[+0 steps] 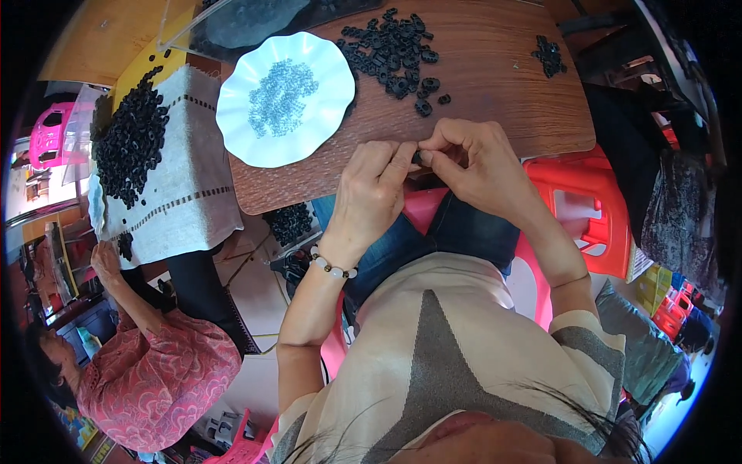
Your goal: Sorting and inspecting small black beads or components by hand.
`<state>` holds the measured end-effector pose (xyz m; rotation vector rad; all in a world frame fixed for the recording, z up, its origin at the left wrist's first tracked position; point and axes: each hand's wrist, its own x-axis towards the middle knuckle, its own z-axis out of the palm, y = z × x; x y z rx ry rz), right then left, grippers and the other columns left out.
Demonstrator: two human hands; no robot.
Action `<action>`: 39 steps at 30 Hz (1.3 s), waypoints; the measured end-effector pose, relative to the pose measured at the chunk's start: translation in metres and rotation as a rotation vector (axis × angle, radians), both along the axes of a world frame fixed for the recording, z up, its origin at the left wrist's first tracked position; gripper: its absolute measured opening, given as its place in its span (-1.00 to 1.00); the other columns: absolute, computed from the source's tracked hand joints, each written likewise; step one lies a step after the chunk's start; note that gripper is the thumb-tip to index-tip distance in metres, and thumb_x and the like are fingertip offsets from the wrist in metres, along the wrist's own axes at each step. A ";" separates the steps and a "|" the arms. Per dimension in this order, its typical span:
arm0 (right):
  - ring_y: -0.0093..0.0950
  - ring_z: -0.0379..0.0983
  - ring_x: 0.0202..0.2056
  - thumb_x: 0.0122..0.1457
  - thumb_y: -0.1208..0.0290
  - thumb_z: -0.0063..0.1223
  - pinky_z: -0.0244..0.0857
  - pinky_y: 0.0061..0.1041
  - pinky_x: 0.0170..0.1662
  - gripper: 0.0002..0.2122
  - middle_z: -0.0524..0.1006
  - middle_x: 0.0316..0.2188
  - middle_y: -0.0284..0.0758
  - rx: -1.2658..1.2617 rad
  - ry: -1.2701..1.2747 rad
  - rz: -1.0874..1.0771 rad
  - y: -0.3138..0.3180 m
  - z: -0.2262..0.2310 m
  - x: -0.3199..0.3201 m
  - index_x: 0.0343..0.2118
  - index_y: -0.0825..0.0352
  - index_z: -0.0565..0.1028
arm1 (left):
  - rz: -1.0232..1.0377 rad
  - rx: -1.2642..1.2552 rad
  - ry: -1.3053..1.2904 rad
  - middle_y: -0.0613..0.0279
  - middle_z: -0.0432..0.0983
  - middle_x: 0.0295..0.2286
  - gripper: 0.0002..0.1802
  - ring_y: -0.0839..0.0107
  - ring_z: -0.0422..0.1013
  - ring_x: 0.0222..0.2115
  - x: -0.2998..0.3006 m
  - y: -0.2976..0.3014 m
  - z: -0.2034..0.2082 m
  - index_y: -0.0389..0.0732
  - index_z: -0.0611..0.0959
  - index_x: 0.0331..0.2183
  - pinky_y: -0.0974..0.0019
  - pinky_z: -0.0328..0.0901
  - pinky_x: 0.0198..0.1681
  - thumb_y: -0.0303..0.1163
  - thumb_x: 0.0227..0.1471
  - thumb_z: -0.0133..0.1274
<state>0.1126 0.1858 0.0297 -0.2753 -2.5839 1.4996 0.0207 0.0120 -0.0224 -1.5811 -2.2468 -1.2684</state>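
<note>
My left hand (372,184) and my right hand (481,164) meet at the near edge of the brown table. Between their fingertips is a small black plastic part (418,158), mostly covered by the fingers. Both hands are closed in a pinch around it. Beyond them and to the left, a white wavy-rimmed plate (236,100) carries a heap of tiny silvery-clear pieces (282,97), too small to name. A loose pile of black plastic parts (390,54) lies past the fingertips, and a smaller pile (549,57) sits at the far right of the wooden table (495,93).
On the left, a cloth-covered table (189,162) bears a large heap of black parts (133,143); a person in a red patterned top (158,371) sits there. A clear-walled container (255,27) stands behind the plate. A red plastic stool (610,209) is at my right.
</note>
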 end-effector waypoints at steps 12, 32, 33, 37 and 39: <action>-0.70 0.55 -0.40 0.27 0.51 0.20 0.45 -0.65 -0.33 -0.89 0.65 -0.44 -0.39 -0.458 -0.058 0.028 0.013 -0.015 -0.008 -0.23 0.44 0.61 | 0.020 0.101 -0.237 0.04 0.55 -0.34 -0.59 0.07 0.55 -0.35 -0.005 -0.001 0.003 -0.34 0.68 -0.11 0.17 0.46 -0.32 -0.73 -0.09 0.21; -0.74 0.50 -0.45 0.23 0.50 0.23 0.37 -0.67 -0.41 -0.89 0.64 -0.48 -0.38 -0.430 -0.040 -0.017 0.010 -0.032 -0.009 -0.27 0.45 0.61 | 0.069 0.069 -0.292 0.02 0.61 -0.33 -0.63 0.11 0.57 -0.37 -0.009 -0.003 0.004 -0.33 0.72 -0.11 0.21 0.46 -0.32 -0.65 -0.05 0.25; -0.73 0.50 -0.45 0.22 0.51 0.23 0.37 -0.65 -0.42 -0.88 0.64 -0.50 -0.36 -0.354 -0.018 -0.015 0.009 -0.032 -0.009 -0.28 0.46 0.61 | 0.068 0.068 -0.292 0.02 0.61 -0.33 -0.63 0.11 0.57 -0.37 -0.009 -0.003 0.002 -0.33 0.72 -0.11 0.21 0.46 -0.32 -0.65 -0.05 0.25; -0.71 0.50 -0.47 0.20 0.54 0.22 0.37 -0.61 -0.43 -0.89 0.62 -0.54 -0.32 -0.235 0.053 -0.016 0.000 -0.022 -0.006 -0.31 0.49 0.58 | 0.061 0.078 -0.215 0.04 0.63 -0.32 -0.63 0.16 0.57 -0.36 -0.010 -0.002 -0.002 -0.32 0.73 -0.15 0.25 0.47 -0.32 -0.71 -0.08 0.23; -0.70 0.50 -0.50 0.19 0.55 0.21 0.38 -0.58 -0.44 -0.90 0.61 -0.56 -0.29 -0.242 -0.025 -0.041 -0.002 -0.010 -0.006 -0.34 0.50 0.56 | 0.074 0.069 -0.155 0.05 0.65 -0.31 -0.64 0.22 0.58 -0.37 -0.010 -0.003 -0.002 -0.31 0.74 -0.16 0.30 0.48 -0.33 -0.73 -0.07 0.24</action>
